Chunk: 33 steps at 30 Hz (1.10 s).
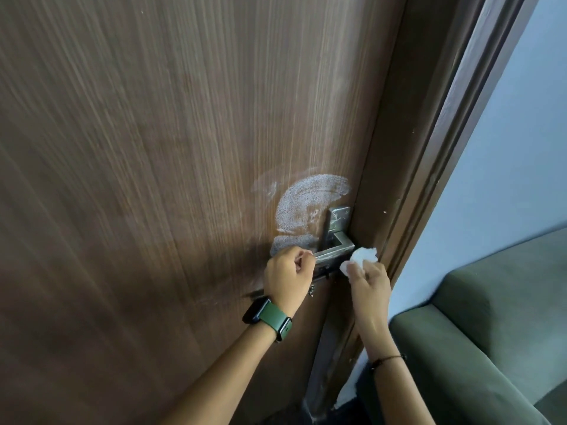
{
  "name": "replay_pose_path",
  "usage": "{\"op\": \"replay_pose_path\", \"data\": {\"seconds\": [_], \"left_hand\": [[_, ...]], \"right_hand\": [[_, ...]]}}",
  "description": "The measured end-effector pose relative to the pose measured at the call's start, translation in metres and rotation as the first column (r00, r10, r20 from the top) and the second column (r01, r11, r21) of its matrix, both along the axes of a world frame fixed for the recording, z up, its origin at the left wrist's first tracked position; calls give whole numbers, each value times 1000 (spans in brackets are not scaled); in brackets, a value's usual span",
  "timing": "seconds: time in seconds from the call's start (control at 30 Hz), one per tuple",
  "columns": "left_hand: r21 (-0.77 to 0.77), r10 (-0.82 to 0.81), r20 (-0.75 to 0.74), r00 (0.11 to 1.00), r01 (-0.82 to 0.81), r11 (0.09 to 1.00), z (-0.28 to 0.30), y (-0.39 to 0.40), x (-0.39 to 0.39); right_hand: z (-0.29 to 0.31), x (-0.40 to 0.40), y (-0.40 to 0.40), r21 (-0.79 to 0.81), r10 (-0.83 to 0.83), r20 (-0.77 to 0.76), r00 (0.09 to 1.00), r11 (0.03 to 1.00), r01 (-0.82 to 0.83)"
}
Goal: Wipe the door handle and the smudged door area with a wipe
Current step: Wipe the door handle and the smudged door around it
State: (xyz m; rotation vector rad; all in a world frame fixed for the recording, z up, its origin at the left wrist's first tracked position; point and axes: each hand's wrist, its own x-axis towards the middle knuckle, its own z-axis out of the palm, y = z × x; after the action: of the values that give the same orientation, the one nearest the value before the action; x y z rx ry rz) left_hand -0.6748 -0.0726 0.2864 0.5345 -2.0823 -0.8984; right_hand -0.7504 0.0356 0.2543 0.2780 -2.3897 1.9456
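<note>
One brown wood-grain door [153, 148] fills most of the view, with one green sofa [491, 348] to the right of both hands. On the door, just above the left fingers, sits one large white smudge [306, 200], with a fainter streak beside it. One metal door handle [333, 251] on its plate runs between the two hands. The left hand [287, 273] curls its fingers around the lever's free end, gripping it. The right hand [368, 282] pinches one crumpled white wipe [360, 259] in its fingertips, the wad touching the lever's corner near the door edge. One green-strapped watch [267, 315] circles the left wrist; one thin dark bracelet [388, 359] circles the right.
</note>
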Motion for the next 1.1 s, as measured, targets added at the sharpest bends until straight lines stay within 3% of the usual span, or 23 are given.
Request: {"op": "replay_pose_path", "data": {"seconds": [0.13,0.3,0.43,0.53,0.7,0.87,1.0,1.1], "left_hand": [[22,7,-15,1000,-7,1000,0,1,-1],[19,-20,-3,1000,20,1000,-2,-2,-1],[14,-33,-3,999,33,999,-3,-3,-1],[11,-28,-1,1000,28,1000,-2,-3,-1],[20,-19,-2,1000,19,1000,-3,-3,0],[23,-37,-6,999,37,999,-2,-3,2],[54,-47,-14,999,47,997,-3,-3,2],[168,-60,-32,998,65,984,-2,-2,3]], "right_hand": [[26,-6,0,0,46,-27,999,999,-46],[46,-8,-5,439,56,-282,958,895,76],[47,-7,3,613,44,-333,942,769,181],[47,-9,6,597,80,-363,928,785,165],[50,-7,-4,573,264,-509,819,814,93],[52,-18,-6,540,181,-515,838,828,153],[48,-18,-8,628,209,-566,798,736,253],[49,-9,-10,608,166,-532,830,758,238]]}}
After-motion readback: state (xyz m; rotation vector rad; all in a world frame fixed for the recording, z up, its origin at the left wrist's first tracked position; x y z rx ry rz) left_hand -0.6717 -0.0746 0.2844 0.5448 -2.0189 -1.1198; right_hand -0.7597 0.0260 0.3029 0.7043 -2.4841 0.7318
